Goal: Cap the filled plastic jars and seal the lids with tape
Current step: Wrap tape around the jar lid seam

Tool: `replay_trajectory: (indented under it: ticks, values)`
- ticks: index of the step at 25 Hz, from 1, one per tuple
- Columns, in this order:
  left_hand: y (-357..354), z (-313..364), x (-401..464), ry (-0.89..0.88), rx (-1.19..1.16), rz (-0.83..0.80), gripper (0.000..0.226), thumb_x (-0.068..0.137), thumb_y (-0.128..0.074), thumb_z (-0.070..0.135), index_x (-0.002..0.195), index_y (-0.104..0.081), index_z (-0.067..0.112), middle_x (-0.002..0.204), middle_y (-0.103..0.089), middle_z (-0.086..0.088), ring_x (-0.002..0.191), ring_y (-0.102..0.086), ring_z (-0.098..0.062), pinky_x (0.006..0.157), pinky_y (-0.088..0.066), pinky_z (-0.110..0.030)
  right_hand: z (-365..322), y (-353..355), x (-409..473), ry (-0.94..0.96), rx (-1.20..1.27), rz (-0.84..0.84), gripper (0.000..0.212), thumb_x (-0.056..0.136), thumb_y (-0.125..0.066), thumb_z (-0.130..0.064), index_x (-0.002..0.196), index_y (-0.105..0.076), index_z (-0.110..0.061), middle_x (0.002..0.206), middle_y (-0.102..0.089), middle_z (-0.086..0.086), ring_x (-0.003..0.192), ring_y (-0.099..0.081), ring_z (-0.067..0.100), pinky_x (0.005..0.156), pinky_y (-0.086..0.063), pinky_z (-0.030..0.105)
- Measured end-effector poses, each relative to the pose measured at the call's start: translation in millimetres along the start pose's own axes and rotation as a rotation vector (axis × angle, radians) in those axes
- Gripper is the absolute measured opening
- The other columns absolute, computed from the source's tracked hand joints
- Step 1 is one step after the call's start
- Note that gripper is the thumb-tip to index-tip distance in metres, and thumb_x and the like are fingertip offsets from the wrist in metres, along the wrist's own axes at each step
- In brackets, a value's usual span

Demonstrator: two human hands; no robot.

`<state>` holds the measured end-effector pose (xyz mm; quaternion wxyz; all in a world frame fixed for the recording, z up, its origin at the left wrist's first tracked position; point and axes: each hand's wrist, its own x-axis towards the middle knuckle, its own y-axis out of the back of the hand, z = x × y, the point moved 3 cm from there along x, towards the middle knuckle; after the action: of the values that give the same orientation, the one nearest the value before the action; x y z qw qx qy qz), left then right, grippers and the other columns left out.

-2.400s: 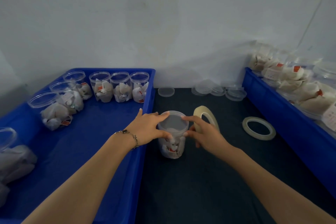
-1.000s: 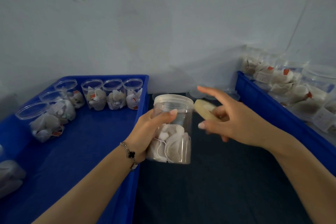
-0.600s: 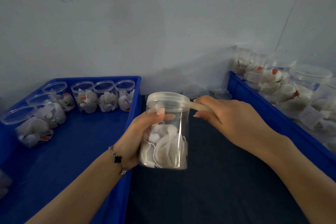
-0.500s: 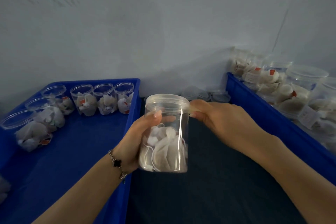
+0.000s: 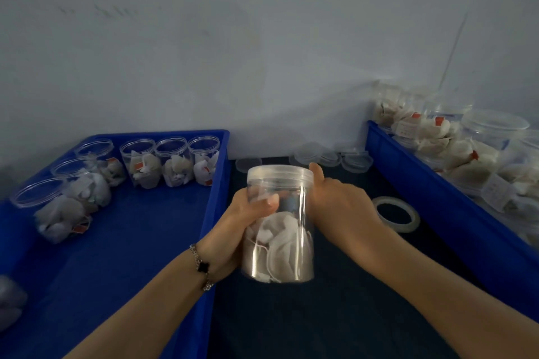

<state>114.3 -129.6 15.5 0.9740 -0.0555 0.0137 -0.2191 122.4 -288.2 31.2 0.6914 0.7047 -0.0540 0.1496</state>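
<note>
Left hand (image 5: 233, 230) grips the jar (image 5: 278, 227), right hand (image 5: 338, 204) presses near the lid (image 5: 280, 174), fingers hidden so can't tell its grip; I'd turn the jar slowly and rub tape flat.

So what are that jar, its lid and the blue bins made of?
Jar: clear, glossy plastic, apparently; the bags inside show through. Lid: cloudier, translucent plastic, by its frosted look. Bins: opaque blue, smooth moulded walls, probably hard plastic.
</note>
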Motion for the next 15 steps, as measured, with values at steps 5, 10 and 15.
replay_trajectory:
  ticks: [5, 10, 15]
  values:
    - [8, -2, -3, -0.133, 0.199, 0.086, 0.051, 0.065, -0.078, 0.037, 0.110, -0.059, 0.021, 0.100, -0.069, -0.005, 0.089, -0.068, -0.014, 0.074, -0.055, -0.023, 1, -10, 0, -0.189, -0.001, -0.071, 0.082, 0.093, -0.050, -0.015, 0.150, 0.010, -0.013, 0.107, -0.058, 0.006, 0.056, -0.040, 0.012, 0.049, -0.028, 0.027]
    - [11, -15, 0, -0.090, 0.042, 0.223, 0.066, 0.065, -0.072, 0.051, 0.119, -0.049, 0.022, 0.105, -0.067, -0.003, 0.086, -0.070, -0.013, 0.064, -0.054, -0.020, -13, -9, -9, -0.128, 0.025, -0.078, 0.067, 0.091, -0.056, -0.018, 0.144, -0.014, -0.014, 0.100, -0.055, -0.001, 0.071, -0.056, 0.013, 0.057, -0.038, 0.025]
    - [12, -6, 3, -0.177, 0.319, 0.220, 0.077, 0.043, -0.078, 0.063, 0.109, -0.050, 0.034, 0.102, -0.066, 0.013, 0.091, -0.063, 0.005, 0.067, -0.050, -0.010, -6, 2, -9, 0.115, 0.259, -0.083, 0.028, 0.090, -0.054, -0.016, 0.111, -0.039, -0.026, 0.088, -0.051, -0.009, 0.071, -0.054, 0.006, 0.052, -0.037, 0.018]
